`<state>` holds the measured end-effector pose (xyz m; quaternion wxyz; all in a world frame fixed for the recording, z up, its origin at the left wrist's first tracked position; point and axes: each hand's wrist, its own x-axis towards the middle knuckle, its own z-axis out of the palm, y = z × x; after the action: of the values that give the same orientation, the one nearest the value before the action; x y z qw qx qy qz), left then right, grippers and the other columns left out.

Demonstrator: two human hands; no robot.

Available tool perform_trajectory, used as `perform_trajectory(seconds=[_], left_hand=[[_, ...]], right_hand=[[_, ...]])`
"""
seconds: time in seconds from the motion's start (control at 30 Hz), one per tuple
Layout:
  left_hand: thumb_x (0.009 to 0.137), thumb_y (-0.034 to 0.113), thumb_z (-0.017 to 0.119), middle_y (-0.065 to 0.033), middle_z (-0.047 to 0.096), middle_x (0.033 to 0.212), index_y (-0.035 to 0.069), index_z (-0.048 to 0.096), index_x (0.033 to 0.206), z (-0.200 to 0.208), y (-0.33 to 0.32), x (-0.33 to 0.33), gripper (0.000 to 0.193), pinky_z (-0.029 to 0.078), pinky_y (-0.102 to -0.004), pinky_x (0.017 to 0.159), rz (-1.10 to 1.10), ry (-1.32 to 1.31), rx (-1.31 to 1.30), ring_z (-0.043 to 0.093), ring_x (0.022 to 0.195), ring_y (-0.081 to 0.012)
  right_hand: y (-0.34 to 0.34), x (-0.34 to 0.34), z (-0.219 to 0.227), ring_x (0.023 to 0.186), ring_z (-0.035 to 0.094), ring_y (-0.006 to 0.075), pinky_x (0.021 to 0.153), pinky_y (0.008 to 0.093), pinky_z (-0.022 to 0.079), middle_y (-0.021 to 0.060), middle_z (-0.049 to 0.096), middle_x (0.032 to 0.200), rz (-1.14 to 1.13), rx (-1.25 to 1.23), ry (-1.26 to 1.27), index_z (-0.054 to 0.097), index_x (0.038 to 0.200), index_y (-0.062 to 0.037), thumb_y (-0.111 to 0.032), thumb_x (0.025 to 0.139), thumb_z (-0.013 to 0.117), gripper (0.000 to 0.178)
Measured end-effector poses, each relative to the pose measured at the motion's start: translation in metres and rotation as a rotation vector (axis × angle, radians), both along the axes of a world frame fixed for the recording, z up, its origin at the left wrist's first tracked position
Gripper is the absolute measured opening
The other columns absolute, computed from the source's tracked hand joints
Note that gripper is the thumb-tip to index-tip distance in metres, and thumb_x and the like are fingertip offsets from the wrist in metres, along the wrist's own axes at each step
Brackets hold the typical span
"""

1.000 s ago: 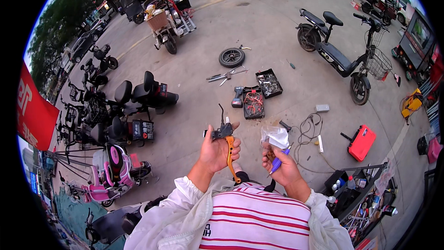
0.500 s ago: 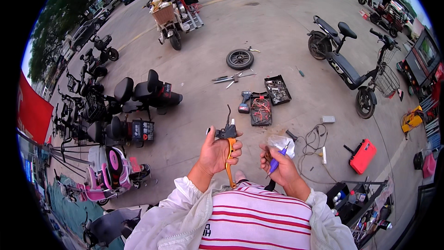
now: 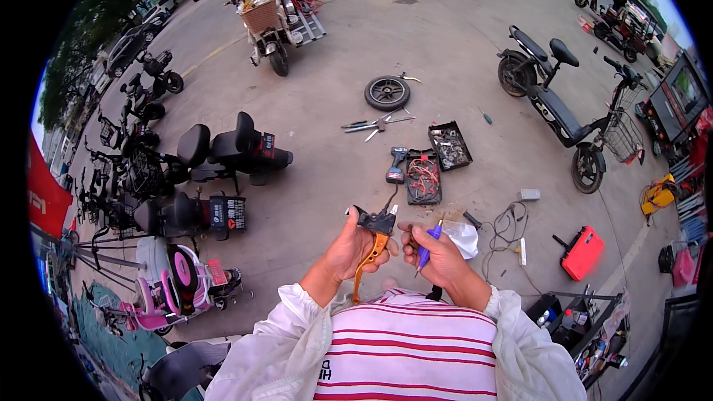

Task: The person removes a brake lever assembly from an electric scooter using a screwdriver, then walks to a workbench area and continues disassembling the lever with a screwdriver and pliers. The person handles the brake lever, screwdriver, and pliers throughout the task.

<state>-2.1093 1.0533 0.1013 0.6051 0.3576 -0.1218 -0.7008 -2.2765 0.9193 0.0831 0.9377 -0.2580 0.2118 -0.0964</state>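
My left hand [image 3: 340, 254] is closed round a brake lever [image 3: 379, 242] with an orange-gold blade and a black mount. The blade's curved end points down toward my striped shirt, and a thin black cable rises from the mount. Close on its right, my right hand [image 3: 447, 261] grips a small screwdriver [image 3: 425, 251] with a purple handle, held nearly upright. The right fingertips are beside the lever's mount; whether they touch it I cannot tell. A crumpled clear plastic bag [image 3: 464, 240] lies on the ground behind my right hand.
Ahead lie a cordless drill [image 3: 396, 165], two black parts boxes [image 3: 423, 178], hand tools [image 3: 371, 126] and a wheel [image 3: 387, 93]. On the right are a red case [image 3: 582, 253], a cable [image 3: 505, 226] and an electric bike [image 3: 553, 108]. Parked scooters [image 3: 223, 148] line the left.
The two hands have come closer together. The brake lever has moved right and tilted, and the screwdriver has shifted left toward it and turned more upright.
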Motion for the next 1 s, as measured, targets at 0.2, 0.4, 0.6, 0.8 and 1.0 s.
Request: perform_trajectory(seconds=[0.2,0.4,0.6,0.8,1.0], left_hand=[[0.088,0.081,0.012,-0.0129,0.067,0.096,0.007,0.057,0.122,-0.006,-0.032,-0.019,0.094,0.047,-0.0267,0.055,-0.234,-0.274,0.064,0.06,0.075,-0.0147],[0.097,0.058,0.042,-0.0111,0.068,0.099,0.0,0.059,0.118,-0.001,-0.051,-0.056,0.063,0.049,-0.0285,0.063,-0.392,-0.714,0.095,0.063,0.08,-0.0169],[0.089,0.034,0.066,-0.0171,0.066,0.081,0.004,0.063,0.102,0.011,-0.06,-0.109,0.033,0.048,-0.0422,0.064,-0.317,-1.565,-0.018,0.064,0.074,-0.0354],[0.087,0.03,0.069,-0.0164,0.065,0.079,0.008,0.065,0.104,0.016,-0.059,-0.126,0.029,0.047,-0.0426,0.06,-0.352,-1.775,-0.151,0.062,0.071,-0.0372],[0.087,0.033,0.068,-0.0165,0.065,0.08,0.008,0.064,0.108,0.024,-0.058,-0.129,0.033,0.048,-0.0432,0.06,-0.485,-1.847,-0.284,0.063,0.07,-0.0366]], right_hand=[[-0.017,-0.018,0.003,0.062,0.051,0.0092,0.052,0.0236,0.041,0.0017,0.057,0.077,-0.104,-0.261,0.208,0.06,0.094,-0.0036,-0.023,0.093,0.066,0.02],[-0.028,-0.063,-0.007,0.055,0.046,0.0067,0.047,0.0218,0.035,-0.0006,0.055,0.071,-0.323,-0.189,0.282,0.061,0.083,-0.006,-0.026,0.091,0.069,0.023],[-0.035,-0.1,-0.014,0.054,0.044,0.0066,0.046,0.0219,0.036,-0.0008,0.053,0.07,-0.427,-0.122,0.27,0.059,0.082,-0.0078,-0.027,0.091,0.068,0.024],[-0.036,-0.128,-0.016,0.055,0.044,0.0073,0.046,0.0225,0.036,-0.0006,0.053,0.071,-0.392,-0.055,0.24,0.058,0.083,-0.0085,-0.029,0.092,0.067,0.024],[-0.035,-0.154,-0.019,0.058,0.046,0.01,0.048,0.024,0.036,0.0013,0.053,0.074,-0.322,-0.029,0.2,0.056,0.09,-0.0098,-0.03,0.094,0.064,0.022]])
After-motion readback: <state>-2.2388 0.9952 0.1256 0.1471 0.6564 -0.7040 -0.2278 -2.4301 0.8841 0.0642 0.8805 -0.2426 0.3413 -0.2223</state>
